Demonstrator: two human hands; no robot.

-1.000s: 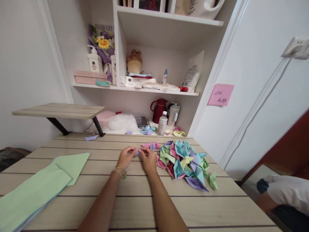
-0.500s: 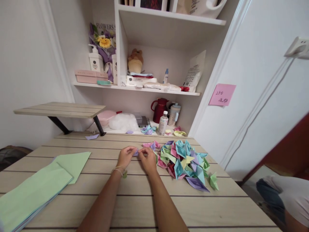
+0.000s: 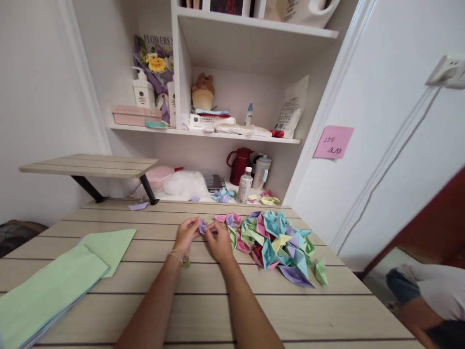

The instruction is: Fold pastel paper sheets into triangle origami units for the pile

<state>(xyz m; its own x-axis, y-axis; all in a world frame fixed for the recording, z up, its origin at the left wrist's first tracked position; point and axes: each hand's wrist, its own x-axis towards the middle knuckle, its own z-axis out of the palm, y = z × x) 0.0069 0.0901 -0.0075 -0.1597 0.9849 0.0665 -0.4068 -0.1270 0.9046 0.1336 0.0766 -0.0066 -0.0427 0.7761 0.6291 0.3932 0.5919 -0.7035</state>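
Observation:
My left hand [image 3: 187,233] and my right hand [image 3: 218,241] meet over the wooden table [image 3: 203,310], both pinching a small purple folded paper [image 3: 202,226] between their fingertips. The paper is lifted slightly off the tabletop. Just right of my right hand lies a pile of folded paper boats [image 3: 279,242] in blue, green, pink, purple and yellow. A thin bracelet circles my left wrist.
A stack of pale green paper sheets [image 3: 54,281] lies at the table's left front. Behind the table a low shelf carries a red jug [image 3: 239,166], a bottle [image 3: 244,185] and a plastic bag [image 3: 185,184]. A person's limbs [image 3: 425,295] show at the lower right, off the table.
My hands have raised the purple paper a little and turned it; the fingers have shifted on it. The person at the lower right has moved.

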